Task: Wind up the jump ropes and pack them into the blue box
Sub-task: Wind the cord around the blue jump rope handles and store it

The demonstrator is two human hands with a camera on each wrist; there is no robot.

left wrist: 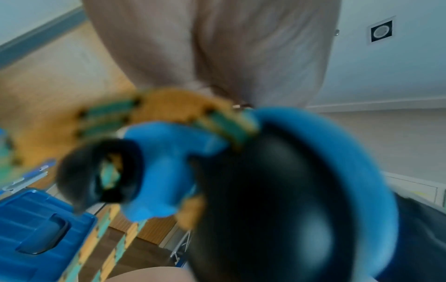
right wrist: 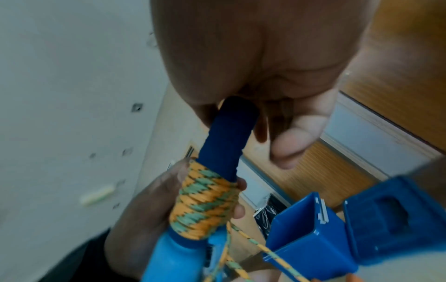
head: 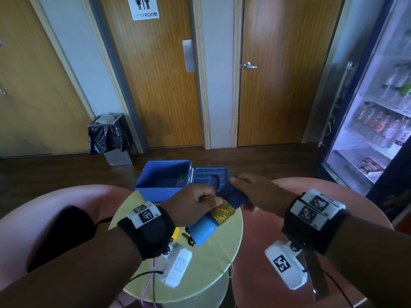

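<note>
An orange-and-green braided jump rope (head: 223,211) is wound in tight turns around the middle of its two blue plastic handles (head: 202,228), held side by side as one bundle. Judging by the strand that trails across the round pale-yellow table (head: 231,238) and drops over its near edge, some cord is left to wind. The open blue plastic box (head: 163,181) stands at the table's far edge, its lid (head: 211,177) thrown back to the right. Something green and purple lies in its far right corner, too small to tell whether it is another rope. So this rope is neither fully coiled nor packed, and a thin pink cord (head: 148,283) hanging off the near edge may be a further rope waiting.

The left hand (head: 192,204) comes in from the left, knuckles up, fingers curled round the bundle at the wound section; the right wrist view shows its fingertips (right wrist: 239,209) wrapping over the turns from behind. The light blue butt ends of the handles point back toward the person, above the table's middle. The right hand (head: 253,192) reaches in from the right, palm down, over the dark blue far end of the handles (right wrist: 229,137), beside the box lid. Its fingers are closed on that tip, with one finger hanging loose below.
</note>
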